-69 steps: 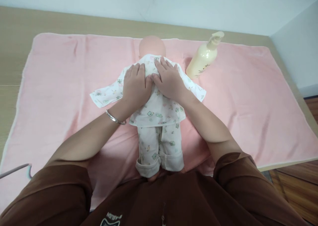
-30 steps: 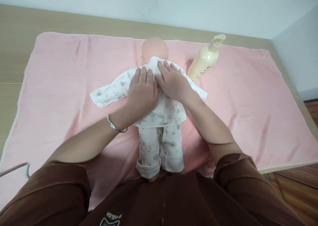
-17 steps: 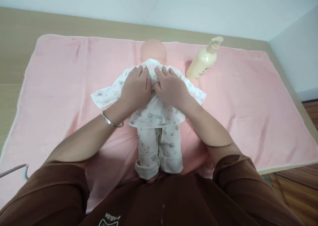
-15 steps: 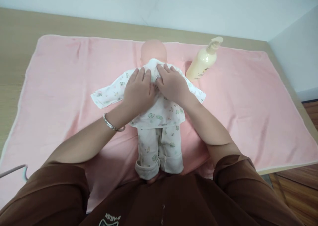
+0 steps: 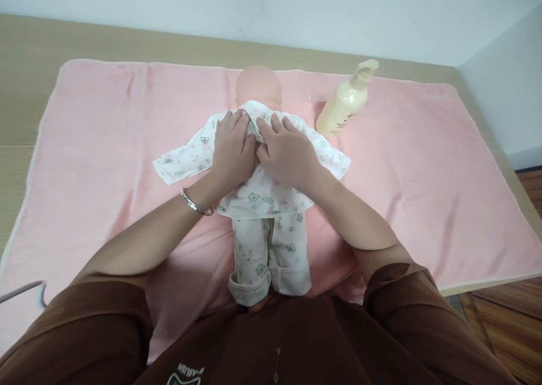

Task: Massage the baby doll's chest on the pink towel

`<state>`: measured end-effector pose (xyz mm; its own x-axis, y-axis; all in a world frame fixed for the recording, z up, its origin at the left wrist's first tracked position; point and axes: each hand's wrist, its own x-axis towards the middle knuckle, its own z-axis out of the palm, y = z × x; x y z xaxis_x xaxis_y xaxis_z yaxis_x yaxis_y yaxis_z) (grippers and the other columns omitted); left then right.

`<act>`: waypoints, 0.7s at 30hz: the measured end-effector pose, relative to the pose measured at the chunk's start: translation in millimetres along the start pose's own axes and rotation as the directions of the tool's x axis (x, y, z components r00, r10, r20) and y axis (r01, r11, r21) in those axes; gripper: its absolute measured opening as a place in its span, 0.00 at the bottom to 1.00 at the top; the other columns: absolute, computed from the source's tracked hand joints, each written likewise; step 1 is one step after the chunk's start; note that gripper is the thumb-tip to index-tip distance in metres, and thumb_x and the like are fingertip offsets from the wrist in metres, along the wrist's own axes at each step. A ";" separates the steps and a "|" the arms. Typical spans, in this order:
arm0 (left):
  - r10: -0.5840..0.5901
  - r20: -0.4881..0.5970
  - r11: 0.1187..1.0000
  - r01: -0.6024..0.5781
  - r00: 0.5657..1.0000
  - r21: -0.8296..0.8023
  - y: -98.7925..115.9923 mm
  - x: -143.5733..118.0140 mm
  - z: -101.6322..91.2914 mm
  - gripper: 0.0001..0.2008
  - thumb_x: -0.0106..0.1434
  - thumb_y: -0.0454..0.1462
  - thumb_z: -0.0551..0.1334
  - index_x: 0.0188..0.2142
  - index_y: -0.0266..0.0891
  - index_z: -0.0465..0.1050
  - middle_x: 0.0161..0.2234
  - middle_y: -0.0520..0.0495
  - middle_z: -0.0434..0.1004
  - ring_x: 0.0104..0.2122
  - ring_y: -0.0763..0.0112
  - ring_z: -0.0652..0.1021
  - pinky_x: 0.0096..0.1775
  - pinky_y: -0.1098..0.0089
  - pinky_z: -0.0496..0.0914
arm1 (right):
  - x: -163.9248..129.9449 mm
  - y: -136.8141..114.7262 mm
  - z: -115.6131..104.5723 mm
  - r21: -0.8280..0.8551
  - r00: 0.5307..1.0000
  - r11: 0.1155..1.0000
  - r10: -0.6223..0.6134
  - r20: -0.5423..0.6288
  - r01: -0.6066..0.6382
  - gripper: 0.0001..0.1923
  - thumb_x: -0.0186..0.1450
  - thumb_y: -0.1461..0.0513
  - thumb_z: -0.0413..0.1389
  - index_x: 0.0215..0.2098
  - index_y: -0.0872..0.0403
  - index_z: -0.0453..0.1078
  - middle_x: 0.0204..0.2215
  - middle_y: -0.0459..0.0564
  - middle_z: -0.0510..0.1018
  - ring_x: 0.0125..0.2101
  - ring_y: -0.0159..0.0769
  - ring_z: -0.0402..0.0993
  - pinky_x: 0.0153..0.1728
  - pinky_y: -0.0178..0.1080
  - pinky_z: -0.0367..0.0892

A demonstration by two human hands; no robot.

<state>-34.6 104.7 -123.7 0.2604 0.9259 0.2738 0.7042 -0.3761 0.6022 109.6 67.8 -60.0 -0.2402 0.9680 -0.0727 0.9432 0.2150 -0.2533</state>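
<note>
A baby doll lies face down in the middle, its bare head at the far end. It wears a white printed top with sleeves spread to both sides and matching trousers with rolled cuffs. Flat on the left of the doll's upper back rests my left hand, fingers pointing toward the head. My right hand lies on the other side of the back with its fingers stretched out. The two thumbs come close together over the spine. Neither hand holds anything.
Under the doll spreads a pink blanket on a wooden table. A cream pump bottle stands right of the doll's head. Behind the table rises a pale wall. A thin cable shows at the left edge.
My left hand has shifted slightly inward and turned more upright on the doll's back. My right hand has moved a little left, its fingers more spread. The view has shifted slightly.
</note>
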 end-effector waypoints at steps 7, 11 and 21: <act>-0.085 -0.047 0.996 0.085 0.995 -0.001 0.9 -6.3 5.3 0.31 0.71 0.47 0.46 0.67 0.34 0.63 0.72 0.43 0.61 0.73 0.52 0.57 0.75 0.46 0.51 | 21.0 26.8 -3.4 0.025 0.997 1.000 0.018 -0.077 -0.016 0.27 0.75 0.64 0.38 0.68 0.60 0.63 0.64 0.61 0.72 0.63 0.54 0.71 0.62 0.56 0.70; -0.113 -0.089 0.993 0.110 0.990 -0.043 -2.1 -3.4 6.0 0.29 0.70 0.48 0.48 0.64 0.39 0.69 0.69 0.45 0.67 0.71 0.55 0.63 0.74 0.49 0.56 | 10.4 23.1 -15.6 0.050 0.988 0.999 0.003 -0.157 0.005 0.28 0.71 0.68 0.39 0.65 0.59 0.67 0.62 0.60 0.74 0.65 0.52 0.70 0.61 0.53 0.71; -0.169 -0.227 0.968 0.118 0.959 -0.223 2.2 -7.4 6.5 0.20 0.70 0.39 0.49 0.54 0.40 0.75 0.59 0.47 0.78 0.62 0.62 0.74 0.68 0.54 0.67 | 10.0 2.8 2.8 0.003 0.978 0.999 -0.038 -0.206 0.040 0.31 0.73 0.65 0.43 0.74 0.55 0.55 0.76 0.50 0.52 0.76 0.44 0.45 0.76 0.52 0.48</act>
<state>-30.7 97.2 -129.3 -0.0191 0.9435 0.3309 0.5650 -0.2629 0.7821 109.3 77.7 -64.1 -0.2236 0.9649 0.1376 0.9323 0.2529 -0.2586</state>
